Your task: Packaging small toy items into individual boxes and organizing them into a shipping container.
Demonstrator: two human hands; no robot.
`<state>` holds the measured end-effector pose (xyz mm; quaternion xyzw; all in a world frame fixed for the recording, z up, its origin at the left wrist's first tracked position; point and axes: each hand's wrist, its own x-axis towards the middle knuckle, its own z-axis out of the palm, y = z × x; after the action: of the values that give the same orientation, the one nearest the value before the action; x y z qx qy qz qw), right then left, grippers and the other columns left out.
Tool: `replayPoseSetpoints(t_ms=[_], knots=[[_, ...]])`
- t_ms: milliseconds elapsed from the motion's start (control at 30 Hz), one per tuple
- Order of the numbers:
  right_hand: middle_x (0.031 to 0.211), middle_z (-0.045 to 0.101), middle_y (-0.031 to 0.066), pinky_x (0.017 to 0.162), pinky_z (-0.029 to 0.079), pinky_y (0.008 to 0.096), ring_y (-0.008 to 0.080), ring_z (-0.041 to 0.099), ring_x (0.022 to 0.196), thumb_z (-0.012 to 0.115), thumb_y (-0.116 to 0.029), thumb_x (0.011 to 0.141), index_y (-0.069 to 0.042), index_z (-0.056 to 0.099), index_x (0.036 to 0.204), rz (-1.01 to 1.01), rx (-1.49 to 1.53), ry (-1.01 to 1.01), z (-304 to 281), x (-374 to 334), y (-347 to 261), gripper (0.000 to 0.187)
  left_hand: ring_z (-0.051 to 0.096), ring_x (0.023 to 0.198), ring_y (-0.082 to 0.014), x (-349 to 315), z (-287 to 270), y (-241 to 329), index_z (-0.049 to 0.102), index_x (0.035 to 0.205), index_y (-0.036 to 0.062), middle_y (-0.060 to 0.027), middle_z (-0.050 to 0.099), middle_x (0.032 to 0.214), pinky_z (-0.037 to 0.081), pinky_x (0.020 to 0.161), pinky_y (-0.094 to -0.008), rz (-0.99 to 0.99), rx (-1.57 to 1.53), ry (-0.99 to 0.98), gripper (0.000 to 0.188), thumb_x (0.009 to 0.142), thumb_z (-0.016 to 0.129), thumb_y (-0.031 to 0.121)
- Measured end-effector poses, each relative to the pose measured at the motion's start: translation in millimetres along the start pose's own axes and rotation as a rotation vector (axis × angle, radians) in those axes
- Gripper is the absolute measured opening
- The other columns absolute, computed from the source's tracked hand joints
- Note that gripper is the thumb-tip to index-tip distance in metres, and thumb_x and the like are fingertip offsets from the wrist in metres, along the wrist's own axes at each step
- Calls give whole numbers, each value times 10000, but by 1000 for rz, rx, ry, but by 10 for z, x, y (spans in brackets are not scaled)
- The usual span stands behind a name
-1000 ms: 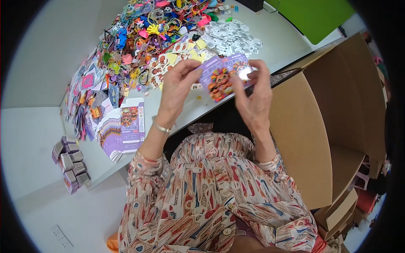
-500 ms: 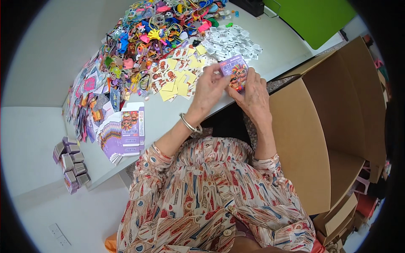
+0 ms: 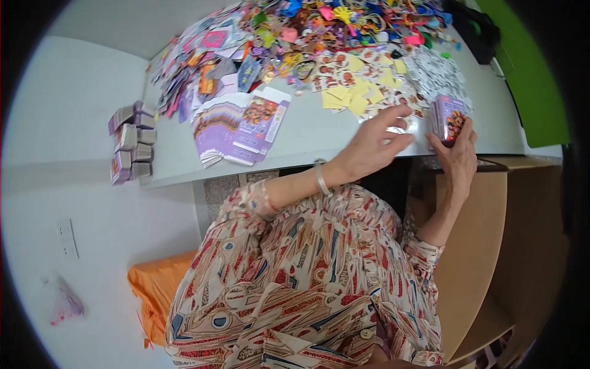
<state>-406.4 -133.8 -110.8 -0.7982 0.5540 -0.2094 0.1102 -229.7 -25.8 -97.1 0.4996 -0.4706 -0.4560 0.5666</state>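
My right hand [image 3: 460, 158] grips a small purple printed card box [image 3: 453, 118] at the right part of the table, thumb on its near side and fingers at its right. To its left, my left hand [image 3: 373, 145] hovers over the table's front edge, a bangle on its wrist. Its fingers are apart and nothing shows in them. Beyond it lie yellow paper squares [image 3: 351, 98] and brown-printed sticker sheets [image 3: 340, 80]. A heap of small white printed slips [image 3: 435, 75] lies just behind the box. Further left, flattened purple box blanks [image 3: 216, 132] are fanned out.
A large pile of colourful small toys [image 3: 319, 29] covers the table's [image 3: 307, 135] far side. Shiny packets [image 3: 184, 80] spread at the far left. Several stacked purple-grey bundles [image 3: 127, 136] sit at the left end. An open cardboard carton [image 3: 473, 246] stands beside me on the right.
My left hand has come off the purple box and opened. My right hand keeps the box. The view has turned left, shifting the table contents rightward.
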Motion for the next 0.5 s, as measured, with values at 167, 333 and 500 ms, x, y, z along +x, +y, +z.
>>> replayPoseSetpoints(t_ms=[167, 333, 500], knots=[[1190, 501, 258, 838, 462, 469, 445, 548, 1024, 723, -329, 745, -25, 344, 1329, 40, -14, 20, 114, 26, -6, 759, 547, 1149, -290, -710, -978, 156, 575, 1159, 6, -165, 569, 1233, 437, 964, -362, 158, 695, 375, 335, 868, 656, 151], [1264, 463, 276, 919, 428, 468, 461, 488, 1127, 768, -311, 730, 39, 292, 1365, 9, -71, 88, 128, -4, 1, 866, 446, 1170, -392, -1266, -1684, 25, 531, 1206, 6, -201, 504, 1233, 348, 996, -480, 112, 1478, 528, 488, 780, 707, 166], [1317, 449, 284, 976, 404, 445, 412, 481, 1183, 768, -274, 764, 88, 348, 1341, -227, -72, 331, -5, -141, -563, 801, 403, 1150, -375, -1271, -1696, -164, 457, 1270, 0, -188, 473, 1177, 298, 984, -509, 64, 1619, 485, 653, 712, 737, 193]])
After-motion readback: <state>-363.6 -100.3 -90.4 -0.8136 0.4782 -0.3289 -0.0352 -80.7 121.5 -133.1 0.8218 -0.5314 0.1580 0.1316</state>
